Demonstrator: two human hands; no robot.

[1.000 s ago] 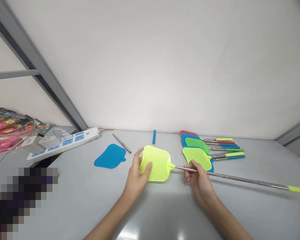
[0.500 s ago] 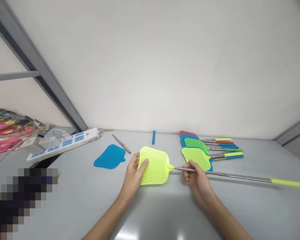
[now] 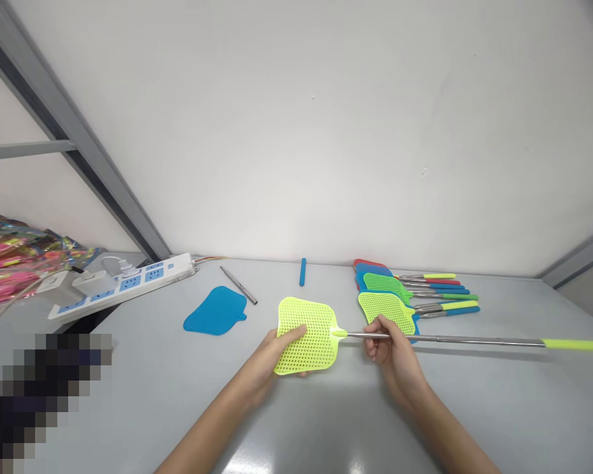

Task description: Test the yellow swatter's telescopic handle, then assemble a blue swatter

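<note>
A yellow fly swatter [image 3: 313, 336] spans both hands above the table, its metal rod drawn out long to the right and ending in a yellow grip. My left hand [image 3: 271, 355] is closed on the perforated head, thumb on top and fingers mostly hidden beneath. Fingers of my right hand [image 3: 389, 342] pinch the rod a little way past the head's neck. Behind the left hand lie a loose blue swatter head [image 3: 217, 311], a short metal rod [image 3: 239, 285] and a blue grip sleeve [image 3: 303, 272].
Beyond my right hand, several swatters [image 3: 388, 289] in red, blue, green and yellow lie overlapped, handles pointing right. A white power strip [image 3: 138, 284] with plugged-in adapters sits at the left, beside pink packaged goods [image 3: 20, 263]. A white wall [image 3: 306, 131] rises behind the table.
My left hand has shifted its hold lower on the swatter head, with the thumb farther across it. The rod's grip end has swung up and moved right, levelling the rod.
</note>
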